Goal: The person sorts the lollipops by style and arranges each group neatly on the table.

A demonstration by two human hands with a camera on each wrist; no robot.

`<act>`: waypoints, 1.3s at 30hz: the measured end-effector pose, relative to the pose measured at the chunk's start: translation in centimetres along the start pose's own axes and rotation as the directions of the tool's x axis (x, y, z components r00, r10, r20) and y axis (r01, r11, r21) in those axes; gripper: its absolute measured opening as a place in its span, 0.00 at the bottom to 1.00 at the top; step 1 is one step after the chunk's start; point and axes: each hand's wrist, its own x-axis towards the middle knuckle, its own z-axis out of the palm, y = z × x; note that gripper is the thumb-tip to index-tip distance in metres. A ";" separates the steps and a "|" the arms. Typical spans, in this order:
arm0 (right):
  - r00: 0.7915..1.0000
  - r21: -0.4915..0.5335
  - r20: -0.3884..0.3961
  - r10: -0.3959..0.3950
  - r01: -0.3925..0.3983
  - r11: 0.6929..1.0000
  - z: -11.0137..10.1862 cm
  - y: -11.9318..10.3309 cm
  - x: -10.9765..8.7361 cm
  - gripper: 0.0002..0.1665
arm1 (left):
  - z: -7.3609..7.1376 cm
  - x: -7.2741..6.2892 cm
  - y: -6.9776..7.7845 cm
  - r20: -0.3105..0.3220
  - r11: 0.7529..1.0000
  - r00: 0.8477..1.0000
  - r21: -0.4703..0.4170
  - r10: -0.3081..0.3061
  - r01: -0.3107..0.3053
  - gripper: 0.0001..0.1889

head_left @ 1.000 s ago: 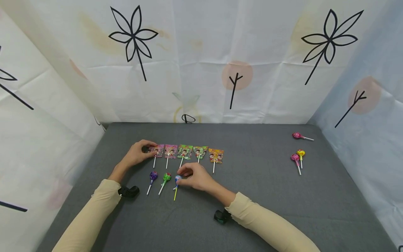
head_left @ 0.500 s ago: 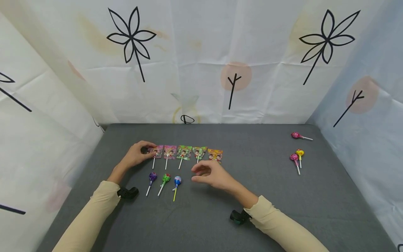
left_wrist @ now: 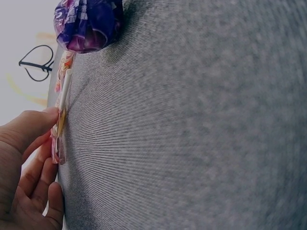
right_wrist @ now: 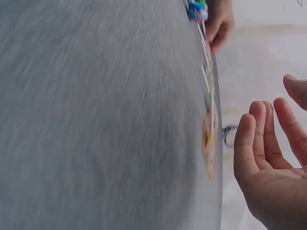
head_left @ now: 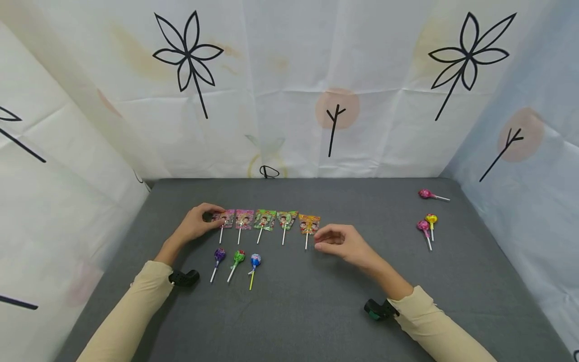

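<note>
My left hand (head_left: 199, 221) holds the leftmost flat lollipop (head_left: 228, 218) in a pink wrapper, its thumb on the front of the wrapper and fingers at the edge. Beside it in the same row lie another pink lollipop (head_left: 245, 218), two green ones and an orange one (head_left: 309, 224), sticks toward me. Just right of the orange lollipop hovers my right hand (head_left: 346, 245), nothing between its relaxed fingers. Closer to me is a row of round lollipops: purple (head_left: 219, 255), green (head_left: 238, 257) and blue (head_left: 255, 260) with a yellow stick.
Toward the right side of the grey table (head_left: 289, 322) lie a red-pink round lollipop (head_left: 425, 194), a pink one (head_left: 423, 226) and a yellow one (head_left: 431, 219). White printed cloth (head_left: 289, 60) hangs behind the table and at both sides.
My right hand has let go of the blue lollipop and moved right, past the orange lollipop. The blue lollipop now lies beside the green one. My left hand has stayed in place.
</note>
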 end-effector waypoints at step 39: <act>0.875 -0.421 -0.484 0.006 -0.239 0.875 -18.7 3.0 -11.7 0.23 | -0.3 0.1 0.3 0.029 1.000 0.999 0.006 -0.029 0.029 0.18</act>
